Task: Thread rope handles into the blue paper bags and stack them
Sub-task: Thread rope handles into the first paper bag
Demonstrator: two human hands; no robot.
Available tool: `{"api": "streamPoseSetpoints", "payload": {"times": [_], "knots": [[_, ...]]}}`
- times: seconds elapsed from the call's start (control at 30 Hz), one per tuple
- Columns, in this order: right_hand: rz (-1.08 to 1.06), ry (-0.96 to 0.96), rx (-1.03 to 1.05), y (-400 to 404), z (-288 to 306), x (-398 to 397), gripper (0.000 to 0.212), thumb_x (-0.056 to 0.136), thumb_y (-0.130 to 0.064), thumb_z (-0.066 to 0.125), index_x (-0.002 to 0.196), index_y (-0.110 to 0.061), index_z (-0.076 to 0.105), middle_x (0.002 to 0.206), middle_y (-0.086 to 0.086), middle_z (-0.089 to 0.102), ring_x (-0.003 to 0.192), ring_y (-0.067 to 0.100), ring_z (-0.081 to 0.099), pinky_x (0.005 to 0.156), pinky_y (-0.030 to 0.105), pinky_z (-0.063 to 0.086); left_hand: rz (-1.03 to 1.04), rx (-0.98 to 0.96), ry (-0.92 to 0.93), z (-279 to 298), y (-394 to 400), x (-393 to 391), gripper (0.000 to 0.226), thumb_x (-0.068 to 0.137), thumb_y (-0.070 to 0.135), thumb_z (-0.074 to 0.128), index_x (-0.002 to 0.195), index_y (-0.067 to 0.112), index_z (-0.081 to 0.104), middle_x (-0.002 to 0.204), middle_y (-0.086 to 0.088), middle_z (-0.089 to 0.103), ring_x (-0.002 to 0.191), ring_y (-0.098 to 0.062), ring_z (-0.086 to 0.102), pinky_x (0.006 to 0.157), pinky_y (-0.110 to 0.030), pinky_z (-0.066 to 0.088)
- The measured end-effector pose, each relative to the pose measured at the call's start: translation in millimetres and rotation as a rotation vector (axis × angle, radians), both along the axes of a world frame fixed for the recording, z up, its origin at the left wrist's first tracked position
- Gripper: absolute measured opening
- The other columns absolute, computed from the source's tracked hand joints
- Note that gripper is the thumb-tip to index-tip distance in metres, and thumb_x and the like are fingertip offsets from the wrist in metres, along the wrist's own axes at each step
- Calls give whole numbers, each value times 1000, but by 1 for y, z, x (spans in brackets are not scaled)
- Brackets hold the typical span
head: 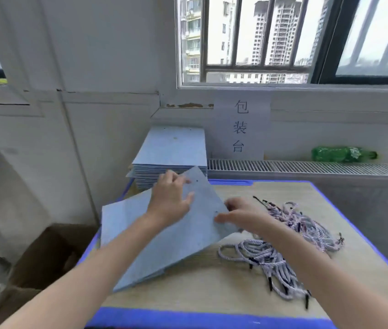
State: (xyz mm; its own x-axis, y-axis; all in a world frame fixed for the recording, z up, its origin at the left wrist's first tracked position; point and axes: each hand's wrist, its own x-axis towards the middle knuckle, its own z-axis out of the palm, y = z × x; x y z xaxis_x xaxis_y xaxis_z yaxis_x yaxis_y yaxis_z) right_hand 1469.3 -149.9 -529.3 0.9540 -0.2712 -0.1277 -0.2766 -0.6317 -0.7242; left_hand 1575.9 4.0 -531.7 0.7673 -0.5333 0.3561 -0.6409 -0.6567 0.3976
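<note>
A white paper sign [241, 125] with three black characters hangs on the wall beyond the desk's [235, 293] far edge. A green plastic bottle [342, 154] lies on the radiator grille [307, 167] to its right. An open cardboard box [45, 255] stands beside the desk's left edge.

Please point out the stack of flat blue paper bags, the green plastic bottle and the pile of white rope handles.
Stack of flat blue paper bags [172, 148]: head view, top sheet.
Green plastic bottle [337, 154]: head view, body.
Pile of white rope handles [266, 255]: head view, middle.

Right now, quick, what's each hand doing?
Left hand: open, fingers spread, pressing on the flat blue paper bag.
Right hand: fingers curled at that bag's right edge, pinching it near a punched hole.
</note>
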Motion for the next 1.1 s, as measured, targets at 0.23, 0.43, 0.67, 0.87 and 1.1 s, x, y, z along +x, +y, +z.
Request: {"api": "streamPoseSetpoints", "payload": {"times": [0.23,0.43,0.67,0.87,1.1], "knots": [[70,41,-386,20,-27,-8,29,82,-33,61,77,-5,57,74,22,56,67,17,45,57,30,26,-51,318,47,-59,-1,-38,49,97,53,33,140,30,37,142,-1,32,132,-21,25,106,-33,22],[-232,-173,-330,11,-40,21,23,88,-23,55,105,-8,57,113,11,55,101,26,54,76,29,37,-171,318,-3,-69,11,-22,65,87,67,25,142,33,37,144,4,32,132,-16,24,106,-29,21],[-355,-120,-524,8,-55,45,37,92,-46,48,118,-21,59,118,5,55,107,27,56,76,31,38,-383,180,84,-63,28,6,82,70,78,24,134,34,52,136,11,45,126,-7,31,107,-29,26],[-251,-293,-483,8,-63,28,18,93,-20,55,105,-18,68,106,2,54,91,25,58,68,27,39,-193,35,-156,-67,27,0,66,71,69,39,96,16,68,97,1,51,91,-16,50,76,-28,42],[-142,-455,-345,8,-61,30,18,87,-6,56,97,-10,70,90,6,69,84,22,61,69,25,38,16,383,-131,-63,11,-20,86,66,90,22,107,19,49,110,2,41,109,-20,37,89,-34,32]]}}
